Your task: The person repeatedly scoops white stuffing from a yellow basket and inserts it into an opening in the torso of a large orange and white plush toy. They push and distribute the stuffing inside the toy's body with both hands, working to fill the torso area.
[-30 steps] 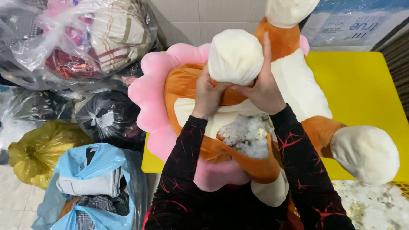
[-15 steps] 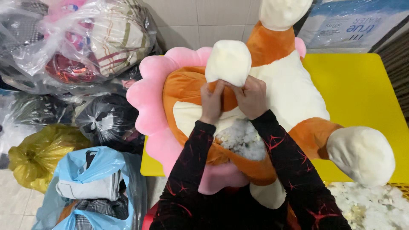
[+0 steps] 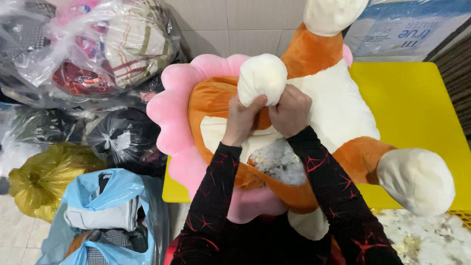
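Head view, looking down over the person's arms.

Large plush toy (image 3: 338, 105), orange and cream with a pink scalloped mane, lies on its back across a yellow table (image 3: 417, 98). Belly seam is open; white stuffing (image 3: 279, 162) shows in the gap, just below the wrists.

Left hand (image 3: 243, 120): closed, fingers wrapped around the base of the cream paw (image 3: 262, 78), which stands up from the toy's middle. Right hand (image 3: 292, 113): also closed, gripping the same limb from the other side, just below the rounded paw. The two hands touch each other, knuckles up. Both sleeves are black with a red crackle pattern.

Another cream paw points to the right over the table's near edge; a third reaches toward the tiled wall at the top.

Loose white filling (image 3: 427, 240) is heaped at lower right, next to the table.

Left of the table, on the floor: a clear plastic bag (image 3: 98, 44) of striped and pink fabric, a yellow bag (image 3: 44, 179), and a blue bag (image 3: 103, 211) holding folded grey and checked cloth. A dark tied bag sits between them.

A blue and white carton (image 3: 412, 27) leans against the wall at upper right.
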